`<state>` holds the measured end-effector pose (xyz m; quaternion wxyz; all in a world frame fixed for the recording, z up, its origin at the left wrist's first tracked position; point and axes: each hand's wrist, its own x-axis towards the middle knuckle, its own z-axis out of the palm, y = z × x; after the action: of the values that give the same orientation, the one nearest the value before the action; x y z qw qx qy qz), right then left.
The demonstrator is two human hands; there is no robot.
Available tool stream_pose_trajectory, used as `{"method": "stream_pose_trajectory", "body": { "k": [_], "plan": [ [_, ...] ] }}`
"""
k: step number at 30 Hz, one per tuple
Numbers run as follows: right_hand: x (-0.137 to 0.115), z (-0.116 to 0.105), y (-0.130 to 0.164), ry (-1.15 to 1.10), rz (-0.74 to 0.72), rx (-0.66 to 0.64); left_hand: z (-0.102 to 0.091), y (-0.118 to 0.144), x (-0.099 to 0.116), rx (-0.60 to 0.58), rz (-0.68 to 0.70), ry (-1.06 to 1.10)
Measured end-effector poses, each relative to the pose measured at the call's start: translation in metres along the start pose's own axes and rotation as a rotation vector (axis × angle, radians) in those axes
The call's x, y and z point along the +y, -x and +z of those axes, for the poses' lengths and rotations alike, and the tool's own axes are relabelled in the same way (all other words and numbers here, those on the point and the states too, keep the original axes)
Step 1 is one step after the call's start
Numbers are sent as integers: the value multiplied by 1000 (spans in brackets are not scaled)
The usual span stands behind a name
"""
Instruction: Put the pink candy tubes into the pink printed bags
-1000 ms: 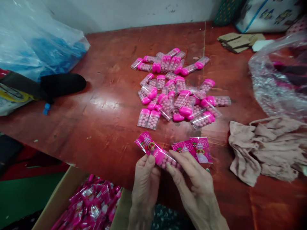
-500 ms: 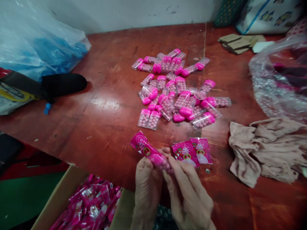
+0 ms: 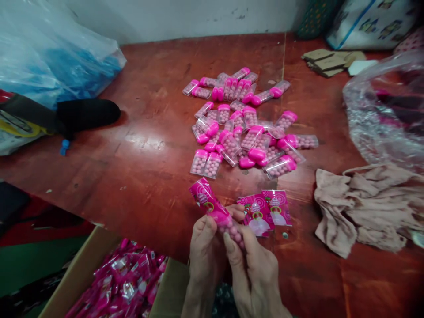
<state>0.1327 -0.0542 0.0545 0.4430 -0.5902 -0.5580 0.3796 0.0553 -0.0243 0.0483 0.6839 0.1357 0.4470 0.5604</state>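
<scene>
Between my two hands is a small clear candy box [image 3: 233, 231] filled with pink balls. A printed magenta wrapper sleeve [image 3: 204, 195] sits over its pink cap end and sticks out past it, up to the left. My left hand [image 3: 204, 247] pinches the box and sleeve near the cap, thumb on top. My right hand [image 3: 255, 267] grips the lower end, its thumb against the clear side; some fingertips are hidden behind the box. Just beyond my right hand lie flat printed wrappers [image 3: 278, 210] on the red-brown table [image 3: 149, 190].
Several pink-capped candy boxes [image 3: 251, 138] lie in a loose pile ahead. Below left, a cardboard box [image 3: 77, 269] holds many wrapped pink packs. A crumpled beige cloth [image 3: 367, 207] and a clear plastic bag [image 3: 361, 115] lie right; a bag with blue contents [image 3: 79, 70] stands left.
Both hands and the held box have shifted slightly right. My right fingers have drawn back from over the box, so more of its pink balls show below the sleeve.
</scene>
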Motion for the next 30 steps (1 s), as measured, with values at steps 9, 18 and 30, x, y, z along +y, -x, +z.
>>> {"method": "stream_pose_trajectory", "body": {
  "k": [9, 18, 30],
  "plan": [
    [-4, -4, 3, 143, -84, 3, -1, 5, 5, 119, 15, -55],
    [1, -3, 2, -156, 203, -32, 4, 10, -1, 129, -17, 23],
    [4, 15, 8, 99, 4, 55, 2, 13, -1, 108, -102, 124]
  ]
}}
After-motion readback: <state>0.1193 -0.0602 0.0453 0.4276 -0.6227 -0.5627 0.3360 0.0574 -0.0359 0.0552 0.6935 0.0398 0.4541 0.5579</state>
